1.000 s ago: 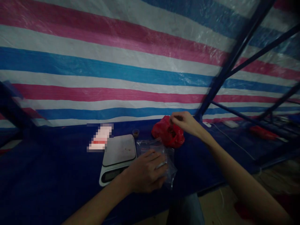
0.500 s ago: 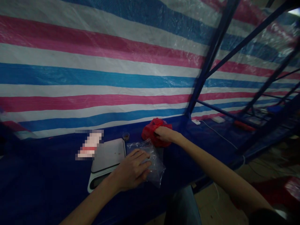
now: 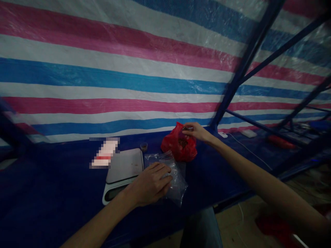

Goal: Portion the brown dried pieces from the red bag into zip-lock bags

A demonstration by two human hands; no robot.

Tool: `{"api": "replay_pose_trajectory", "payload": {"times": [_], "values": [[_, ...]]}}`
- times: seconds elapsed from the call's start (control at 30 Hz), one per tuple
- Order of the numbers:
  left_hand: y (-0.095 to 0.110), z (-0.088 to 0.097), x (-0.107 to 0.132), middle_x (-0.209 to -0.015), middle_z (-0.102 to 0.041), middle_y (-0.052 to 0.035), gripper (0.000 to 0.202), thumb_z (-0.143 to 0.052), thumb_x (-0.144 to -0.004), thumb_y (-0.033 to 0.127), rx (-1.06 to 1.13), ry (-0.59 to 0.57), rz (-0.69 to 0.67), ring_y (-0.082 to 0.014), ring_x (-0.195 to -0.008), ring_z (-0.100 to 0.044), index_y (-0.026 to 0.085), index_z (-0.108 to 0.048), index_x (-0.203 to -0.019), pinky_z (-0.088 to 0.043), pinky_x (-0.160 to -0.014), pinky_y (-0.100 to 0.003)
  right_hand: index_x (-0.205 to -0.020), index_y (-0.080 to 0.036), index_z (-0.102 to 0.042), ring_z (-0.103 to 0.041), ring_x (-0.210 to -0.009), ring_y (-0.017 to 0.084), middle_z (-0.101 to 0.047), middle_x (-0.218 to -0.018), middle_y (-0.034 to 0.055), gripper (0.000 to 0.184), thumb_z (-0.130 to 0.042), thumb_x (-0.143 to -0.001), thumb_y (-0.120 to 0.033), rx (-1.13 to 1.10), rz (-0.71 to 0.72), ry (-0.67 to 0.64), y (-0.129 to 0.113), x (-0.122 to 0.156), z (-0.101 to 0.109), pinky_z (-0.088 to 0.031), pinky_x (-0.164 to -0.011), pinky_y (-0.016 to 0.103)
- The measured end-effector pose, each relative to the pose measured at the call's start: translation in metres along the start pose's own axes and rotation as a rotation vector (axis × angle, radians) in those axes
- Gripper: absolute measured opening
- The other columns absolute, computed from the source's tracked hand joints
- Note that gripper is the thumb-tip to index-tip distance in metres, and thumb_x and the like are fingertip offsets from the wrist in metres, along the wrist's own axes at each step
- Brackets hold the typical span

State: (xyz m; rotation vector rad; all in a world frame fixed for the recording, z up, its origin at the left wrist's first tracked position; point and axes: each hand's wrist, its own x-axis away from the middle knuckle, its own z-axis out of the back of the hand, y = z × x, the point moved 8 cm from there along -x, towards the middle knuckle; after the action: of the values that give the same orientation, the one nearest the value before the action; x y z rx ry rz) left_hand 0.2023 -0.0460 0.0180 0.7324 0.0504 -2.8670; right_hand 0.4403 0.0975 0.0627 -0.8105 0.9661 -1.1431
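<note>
The right hand (image 3: pixel 197 132) has risen to the top of the red plastic bag (image 3: pixel 179 146), its fingertips pinched at the mouth. The left hand (image 3: pixel 150 184) lies open on a clear zip bag (image 3: pixel 178 184), just beside a white digital scale (image 3: pixel 124 168) on a blue-covered table (image 3: pixel 51 179).

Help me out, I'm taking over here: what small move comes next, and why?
Probably bring what the right hand pinches at the red plastic bag across to the clear plastic bag, since the left hand rests on that bag, right beside it.
</note>
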Motion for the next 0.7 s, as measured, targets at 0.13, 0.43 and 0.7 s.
{"api": "replay_pose_trajectory", "payload": {"times": [0.13, 0.43, 0.7], "values": [[-0.002, -0.001, 0.0, -0.112, -0.066, -0.0101, 0.025, -0.049, -0.097, 0.023, -0.004, -0.022, 0.006, -0.023, -0.106, -0.061, 0.015, -0.064, -0.115, -0.049, -0.095, -0.039, -0.083, -0.014, -0.072, -0.069, -0.063, 0.014, -0.072, -0.073, 0.0056, 0.013, -0.077, -0.075, -0.006, -0.488, -0.265, 0.13, 0.026, 0.006, 0.005, -0.057, -0.056, 0.023], [0.005, -0.002, 0.002, -0.119, -0.066, -0.0093, 0.027, -0.051, -0.096, 0.024, 0.008, -0.018, -0.018, -0.0244, -0.11, -0.061, 0.016, -0.063, -0.118, -0.049, -0.098, -0.041, -0.066, -0.02, -0.054, -0.051, -0.046, 0.013, -0.058, -0.055, 0.0006, 0.023, -0.055, -0.089, -0.017, -0.85, -0.427, 0.275, 0.052, 0.005, -0.03, -0.045, -0.043, 0.023], [0.006, 0.0, 0.002, -0.12, -0.066, -0.0105, 0.028, -0.052, -0.096, 0.025, 0.001, 0.003, -0.025, -0.0243, -0.111, -0.061, 0.017, -0.062, -0.121, -0.048, -0.098, -0.041, -0.062, -0.025, -0.033, -0.022, -0.031, 0.009, -0.026, -0.038, -0.0103, 0.037, -0.056, -0.092, -0.026, -1.049, -0.353, 0.37, 0.067, -0.015, -0.042, -0.023, -0.031, 0.019]]}}
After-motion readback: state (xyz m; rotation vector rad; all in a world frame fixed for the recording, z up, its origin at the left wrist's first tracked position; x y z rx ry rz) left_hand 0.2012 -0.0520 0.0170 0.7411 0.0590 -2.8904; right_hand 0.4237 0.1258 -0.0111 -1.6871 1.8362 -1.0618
